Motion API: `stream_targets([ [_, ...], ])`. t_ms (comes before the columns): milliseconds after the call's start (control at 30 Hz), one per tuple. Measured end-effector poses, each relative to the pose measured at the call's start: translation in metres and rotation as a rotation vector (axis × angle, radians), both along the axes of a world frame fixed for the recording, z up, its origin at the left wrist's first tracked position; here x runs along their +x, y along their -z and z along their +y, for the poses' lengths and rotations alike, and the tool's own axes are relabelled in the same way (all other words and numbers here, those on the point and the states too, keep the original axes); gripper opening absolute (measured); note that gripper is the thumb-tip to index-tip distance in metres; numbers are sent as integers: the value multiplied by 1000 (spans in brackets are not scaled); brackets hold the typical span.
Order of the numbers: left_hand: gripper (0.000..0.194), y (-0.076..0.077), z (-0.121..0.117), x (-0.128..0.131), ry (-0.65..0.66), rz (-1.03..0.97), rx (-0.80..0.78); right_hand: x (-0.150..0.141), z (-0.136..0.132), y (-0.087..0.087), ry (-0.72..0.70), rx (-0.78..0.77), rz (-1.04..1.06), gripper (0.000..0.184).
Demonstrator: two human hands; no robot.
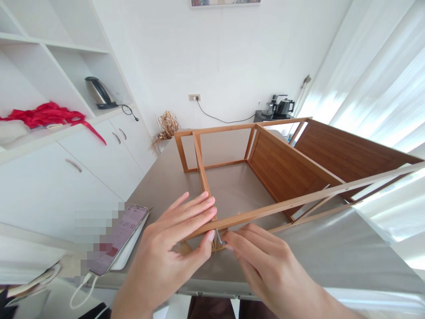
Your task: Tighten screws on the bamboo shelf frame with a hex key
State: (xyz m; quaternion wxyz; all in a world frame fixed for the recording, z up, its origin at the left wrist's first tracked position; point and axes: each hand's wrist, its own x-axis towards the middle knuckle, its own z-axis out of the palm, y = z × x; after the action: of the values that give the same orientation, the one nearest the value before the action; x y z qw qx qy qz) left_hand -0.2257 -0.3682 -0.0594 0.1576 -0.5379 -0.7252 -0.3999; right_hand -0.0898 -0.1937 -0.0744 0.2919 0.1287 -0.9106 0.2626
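A wooden shelf frame point(244, 216) lies on its side on the table, with slatless brown panels toward the right. My left hand point(175, 235) grips its near left corner, fingers laid over the crossbar and thumb against the front rail. Pinched in my right hand point(268, 257) is a small bent metal hex key point(219, 237). One end of the key meets the outer face of the rail, close to my left thumb. My right fingers cover the other end. Whether a screw sits under the key's tip is too small to tell.
A phone point(121, 239) with a white cable leans on a stand at the table's left edge. Brown panels point(285, 173) fill the right of the grey table point(162, 177). Behind stand dried plants point(168, 126) and a black coffee maker point(277, 106); a kettle point(99, 92) sits in white shelving.
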Motion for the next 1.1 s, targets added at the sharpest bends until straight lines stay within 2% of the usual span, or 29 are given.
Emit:
stream_targets([
  [133, 49, 2, -1, -4, 26, 47, -16, -11, -19, 22, -22, -293, -49, 18],
  [333, 48, 1, -2, -6, 30, 37, -34, -18, -46, 31, -43, -677, 10, 21],
  [400, 46, 0, -3, -6, 31, 22, -40, -18, -52, 35, -29, -710, 26, 21],
  [533, 40, -2, -4, -5, 28, -8, -67, -24, -60, 47, 53, -617, 152, 18],
  [700, 33, -7, -4, -2, -10, -23, -115, -16, -63, 47, 15, -616, 154, 18],
  [767, 33, -8, -4, -1, -21, -26, -117, 0, -54, 44, 28, -554, 209, 17],
  [867, 34, -7, -3, -1, -43, -14, -116, 36, -24, 40, 108, -362, 282, 29],
  [967, 38, -3, -5, 0, -73, 55, -108, 80, 19, 40, 316, -260, 205, 17],
  [1067, 46, -3, -7, 0, -111, 164, -92, 127, 60, 45, 546, -245, 155, 8],
  [1100, 46, -4, -7, 1, -122, 204, -85, 142, 72, 47, 621, -254, 122, 11],
])
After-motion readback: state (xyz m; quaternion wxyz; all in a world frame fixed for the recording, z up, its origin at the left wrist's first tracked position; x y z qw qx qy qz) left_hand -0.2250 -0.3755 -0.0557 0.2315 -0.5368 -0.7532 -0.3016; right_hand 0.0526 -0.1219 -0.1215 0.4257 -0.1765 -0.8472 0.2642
